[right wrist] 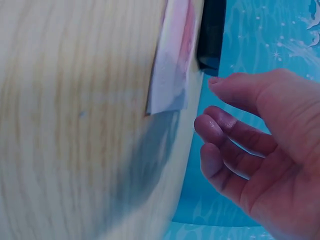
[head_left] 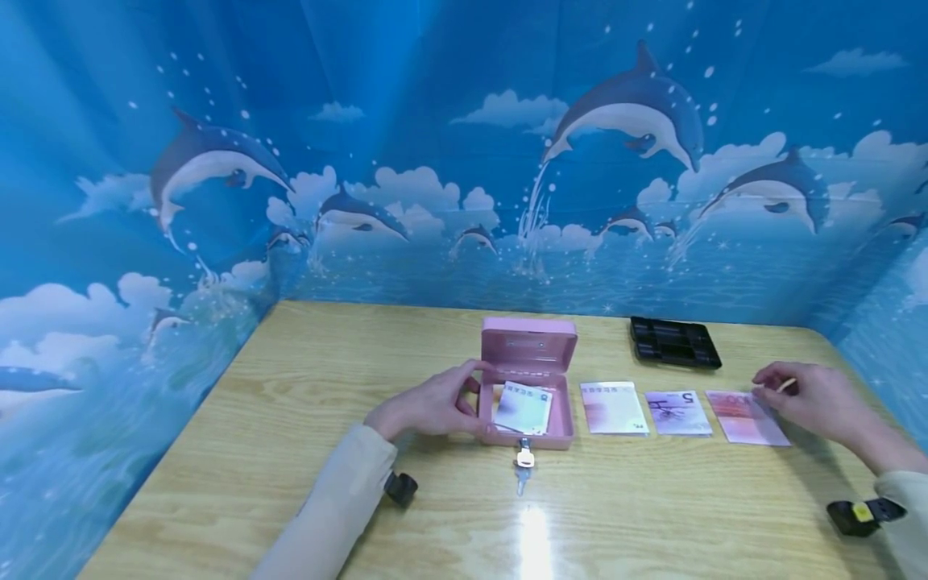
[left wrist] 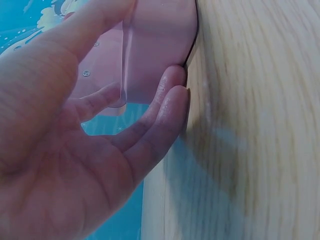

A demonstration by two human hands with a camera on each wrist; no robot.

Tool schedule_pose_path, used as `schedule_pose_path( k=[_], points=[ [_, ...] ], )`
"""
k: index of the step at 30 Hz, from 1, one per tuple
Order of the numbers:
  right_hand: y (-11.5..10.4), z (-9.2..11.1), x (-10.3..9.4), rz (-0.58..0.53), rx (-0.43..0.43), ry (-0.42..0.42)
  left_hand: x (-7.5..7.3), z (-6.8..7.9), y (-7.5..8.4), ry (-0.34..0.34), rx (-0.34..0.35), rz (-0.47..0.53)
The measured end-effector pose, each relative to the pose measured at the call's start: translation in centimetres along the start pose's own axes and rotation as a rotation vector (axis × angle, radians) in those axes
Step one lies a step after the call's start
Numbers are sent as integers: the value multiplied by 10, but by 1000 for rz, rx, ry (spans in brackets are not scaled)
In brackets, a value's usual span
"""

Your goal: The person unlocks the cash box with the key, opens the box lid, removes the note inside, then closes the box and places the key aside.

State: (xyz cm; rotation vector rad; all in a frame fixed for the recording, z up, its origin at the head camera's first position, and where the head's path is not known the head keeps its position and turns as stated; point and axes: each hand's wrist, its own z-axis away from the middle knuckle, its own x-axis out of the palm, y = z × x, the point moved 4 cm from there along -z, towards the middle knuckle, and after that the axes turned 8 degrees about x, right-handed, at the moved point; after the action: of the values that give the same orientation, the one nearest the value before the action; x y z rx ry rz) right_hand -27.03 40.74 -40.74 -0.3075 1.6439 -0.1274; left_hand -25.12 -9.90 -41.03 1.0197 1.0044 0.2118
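Sleeves: two pale sleeves come in at the near edge of the head view, each with a dark wrist camera mount lying on or just above the counter (head_left: 290, 403).
Keys: a small bunch (head_left: 524, 466) hangs from the front of the cash box, lying on the wood toward the person.
Left hand: the left hand (head_left: 433, 403) grasps the left side wall of the pink cash box (head_left: 528, 385), thumb up by the rim and fingers (left wrist: 167, 107) curled against the wall down to the wood, as the left wrist view shows.
Cash box: it stands open near the middle of the counter, lid tilted up at the back; a pale blue-green banknote (head_left: 524, 408) lies slanted inside it.
Loose notes: three lie flat in a row to the right of the box, apart from one another: a pink-and-white note (head_left: 613, 408), then a purple note (head_left: 677, 412), then a red note (head_left: 745, 418).
Right hand: the right hand (head_left: 808, 399) is over the far right end of the red note, fingers loosely bent and released, gripping nothing in the right wrist view; whether the fingertips touch the paper I cannot tell.
Tray: a black compartment tray (head_left: 674, 341) sits toward the back right, well apart from both hands.
Backdrop: blue walls printed with dolphins and clouds (head_left: 623, 113) enclose the counter on three sides.
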Motion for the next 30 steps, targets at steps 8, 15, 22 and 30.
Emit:
schedule_pose_path(
  k=[8, 15, 22, 30],
  points=[
    [-16, 6, -6, -63, 86, -45, 0, 1, 0, 2, -2, -10],
    [-33, 13, -9, -121, 78, -31, 1, 0, 0, 7, -15, 10],
    [-56, 20, -6, -292, 105, -100, 1, 1, 0, 6, -6, 22],
    [-79, 25, -5, -392, 81, -121, 1, 0, 0, 10, -5, 13]
  ],
)
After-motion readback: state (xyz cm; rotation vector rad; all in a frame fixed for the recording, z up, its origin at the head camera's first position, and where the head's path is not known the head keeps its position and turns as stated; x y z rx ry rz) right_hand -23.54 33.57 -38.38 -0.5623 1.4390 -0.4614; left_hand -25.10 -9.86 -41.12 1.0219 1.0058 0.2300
